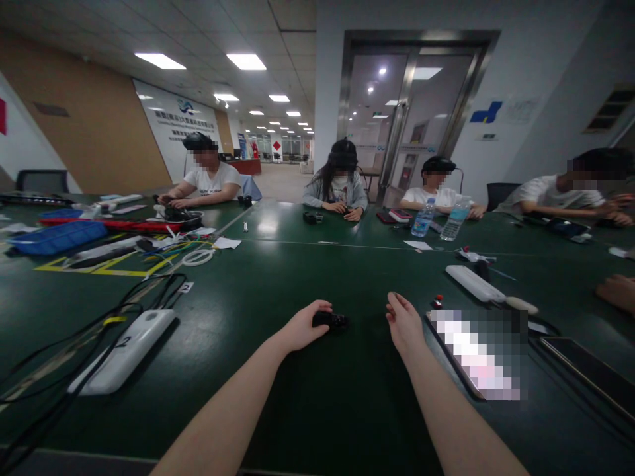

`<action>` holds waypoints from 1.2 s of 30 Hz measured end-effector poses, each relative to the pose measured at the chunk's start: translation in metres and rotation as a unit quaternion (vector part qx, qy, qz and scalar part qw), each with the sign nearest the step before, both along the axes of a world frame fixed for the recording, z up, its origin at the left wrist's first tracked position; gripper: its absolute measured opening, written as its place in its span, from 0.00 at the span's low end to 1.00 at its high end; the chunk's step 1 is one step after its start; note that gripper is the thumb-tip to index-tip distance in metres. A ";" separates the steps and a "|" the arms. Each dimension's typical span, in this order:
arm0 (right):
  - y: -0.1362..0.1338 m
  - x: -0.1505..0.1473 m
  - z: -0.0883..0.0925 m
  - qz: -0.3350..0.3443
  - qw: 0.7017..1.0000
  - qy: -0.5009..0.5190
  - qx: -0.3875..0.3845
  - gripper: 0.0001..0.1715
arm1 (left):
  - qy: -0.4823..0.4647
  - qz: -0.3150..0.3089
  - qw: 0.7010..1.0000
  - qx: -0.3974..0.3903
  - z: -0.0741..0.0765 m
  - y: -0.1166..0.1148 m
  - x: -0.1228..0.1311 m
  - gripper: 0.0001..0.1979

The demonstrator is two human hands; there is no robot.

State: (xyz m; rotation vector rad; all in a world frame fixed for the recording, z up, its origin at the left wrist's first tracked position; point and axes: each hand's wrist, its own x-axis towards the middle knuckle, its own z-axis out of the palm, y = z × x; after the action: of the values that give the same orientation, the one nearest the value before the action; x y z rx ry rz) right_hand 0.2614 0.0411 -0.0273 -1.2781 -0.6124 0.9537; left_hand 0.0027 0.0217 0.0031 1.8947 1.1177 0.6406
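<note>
My left hand point(302, 327) rests on the dark green table point(297, 423), its fingers curled over the near end of a small black device point(332, 320). My right hand point(404, 324) lies a short way to the right, slightly curled and holding nothing. Just right of it is a phone point(471, 354) with a blurred, pixelated screen. A white power strip point(473, 283) lies beyond that phone. To the left of my hands lies a white power bank point(124, 350) marked "2", with black cables point(84, 337) trailing around it.
Several seated people with head-worn cameras work along the table's far side, and a forearm point(615, 293) enters at the right. Water bottles point(423, 218) stand across the table. A blue tray point(57, 238), a red tool, yellow tape and tangled wires lie at the far left.
</note>
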 end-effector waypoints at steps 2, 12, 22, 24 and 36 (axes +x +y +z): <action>0.001 0.002 -0.003 0.005 1.000 -0.003 -0.001 0.24 | 0.001 0.001 1.000 -0.007 0.002 -0.001 0.000 0.23; -0.006 -0.006 0.008 0.009 0.999 -0.043 -0.009 0.28 | -0.001 0.003 1.000 -0.006 0.004 -0.002 0.001 0.23; -0.033 -0.040 0.034 0.170 0.920 -0.348 0.051 0.19 | -0.018 0.005 0.999 0.033 -0.007 0.004 0.003 0.24; -0.038 -0.049 0.036 0.223 0.885 -0.407 0.047 0.16 | -0.020 0.004 0.999 0.035 -0.007 0.004 0.003 0.23; -0.047 -0.065 0.039 0.332 0.819 -0.463 0.064 0.12 | 0.014 -0.006 0.999 0.041 0.007 -0.003 0.004 0.17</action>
State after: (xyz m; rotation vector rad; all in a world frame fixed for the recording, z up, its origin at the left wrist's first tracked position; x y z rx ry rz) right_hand 0.1961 -0.0060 0.0115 -1.3876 -1.9559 0.7504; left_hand 0.0069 0.0191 0.0097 1.9833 1.1112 0.6642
